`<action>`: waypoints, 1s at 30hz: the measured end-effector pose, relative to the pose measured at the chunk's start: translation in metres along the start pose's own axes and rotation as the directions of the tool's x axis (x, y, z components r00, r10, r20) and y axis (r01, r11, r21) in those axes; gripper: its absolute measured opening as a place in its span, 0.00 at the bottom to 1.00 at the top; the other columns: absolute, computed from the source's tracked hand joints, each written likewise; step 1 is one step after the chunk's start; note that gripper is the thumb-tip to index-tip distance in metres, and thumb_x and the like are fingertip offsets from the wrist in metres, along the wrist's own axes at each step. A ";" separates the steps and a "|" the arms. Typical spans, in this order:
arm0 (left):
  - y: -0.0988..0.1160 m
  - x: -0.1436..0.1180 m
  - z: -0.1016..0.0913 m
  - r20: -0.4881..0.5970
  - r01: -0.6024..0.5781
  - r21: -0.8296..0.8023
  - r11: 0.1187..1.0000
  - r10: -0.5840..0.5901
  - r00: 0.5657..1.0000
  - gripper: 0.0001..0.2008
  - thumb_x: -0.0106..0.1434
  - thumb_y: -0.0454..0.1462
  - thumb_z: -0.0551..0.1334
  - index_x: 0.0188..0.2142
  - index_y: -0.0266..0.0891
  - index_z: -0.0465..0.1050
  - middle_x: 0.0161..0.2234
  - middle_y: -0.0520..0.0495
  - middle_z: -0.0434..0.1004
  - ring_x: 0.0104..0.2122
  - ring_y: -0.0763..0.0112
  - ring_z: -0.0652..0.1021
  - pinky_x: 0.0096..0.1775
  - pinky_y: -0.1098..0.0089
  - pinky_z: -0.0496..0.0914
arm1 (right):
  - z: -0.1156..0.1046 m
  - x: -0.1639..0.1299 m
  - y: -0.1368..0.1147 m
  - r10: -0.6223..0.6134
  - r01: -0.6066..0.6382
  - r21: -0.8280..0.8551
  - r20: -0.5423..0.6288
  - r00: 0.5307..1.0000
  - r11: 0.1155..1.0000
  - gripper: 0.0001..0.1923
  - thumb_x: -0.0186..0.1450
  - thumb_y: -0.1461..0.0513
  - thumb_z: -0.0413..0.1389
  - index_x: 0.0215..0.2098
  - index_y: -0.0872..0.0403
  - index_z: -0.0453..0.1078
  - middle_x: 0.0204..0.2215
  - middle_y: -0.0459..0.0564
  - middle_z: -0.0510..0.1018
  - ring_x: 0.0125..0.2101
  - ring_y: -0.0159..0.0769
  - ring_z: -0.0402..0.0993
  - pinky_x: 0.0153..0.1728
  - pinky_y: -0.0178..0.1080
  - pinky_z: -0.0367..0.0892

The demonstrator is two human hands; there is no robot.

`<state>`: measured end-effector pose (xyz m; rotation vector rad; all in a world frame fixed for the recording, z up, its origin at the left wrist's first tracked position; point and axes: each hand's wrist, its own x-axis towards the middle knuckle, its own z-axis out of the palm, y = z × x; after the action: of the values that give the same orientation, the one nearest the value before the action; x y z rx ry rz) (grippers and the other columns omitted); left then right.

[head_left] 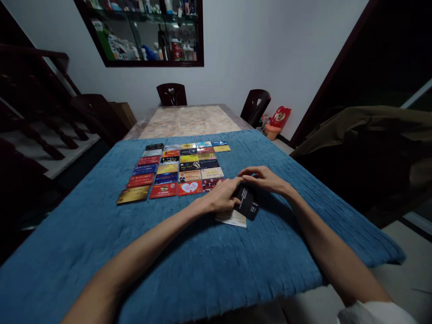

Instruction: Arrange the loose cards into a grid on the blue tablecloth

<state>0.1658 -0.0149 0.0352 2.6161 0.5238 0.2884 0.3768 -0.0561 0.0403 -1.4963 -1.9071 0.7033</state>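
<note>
A black card point(249, 203) with white print is tilted between my hands, just over the blue cloth. My left hand point(222, 195) is closed on its left side, the thumb lying against the card. My right hand point(265, 179) has its fingers bent and pinched at the card's top edge, close to the left fingertips; part of that grip is hidden. A whitish card point(232, 218) shows below the black one, partly covered by it and by my left hand. To the left, several cards lie face up in columns, among them a gold card point(133, 195) and a red card with a white heart point(190, 187).
The blue cloth point(189, 256) covers the near part of a long table; a patterned tabletop point(192, 120) shows beyond it. Dark chairs point(172, 94) stand around the far end. A red bag point(281, 117) is by the wall at right, and a railing point(33, 103) runs along the left.
</note>
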 end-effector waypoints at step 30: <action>0.011 -0.011 0.010 -0.141 -0.075 0.368 0.927 0.135 0.981 0.21 0.62 0.47 0.62 0.46 0.33 0.71 0.46 0.36 0.71 0.46 0.54 0.70 0.50 0.53 0.66 | -0.003 0.000 0.017 0.220 -0.210 0.242 -0.015 0.975 0.947 0.13 0.58 0.55 0.58 0.36 0.54 0.75 0.28 0.48 0.77 0.26 0.34 0.67 0.30 0.38 0.62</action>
<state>0.1618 -0.0321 0.0306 3.0032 0.5340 0.4874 0.3900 -0.0522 0.0304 -1.5631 -1.5773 0.9563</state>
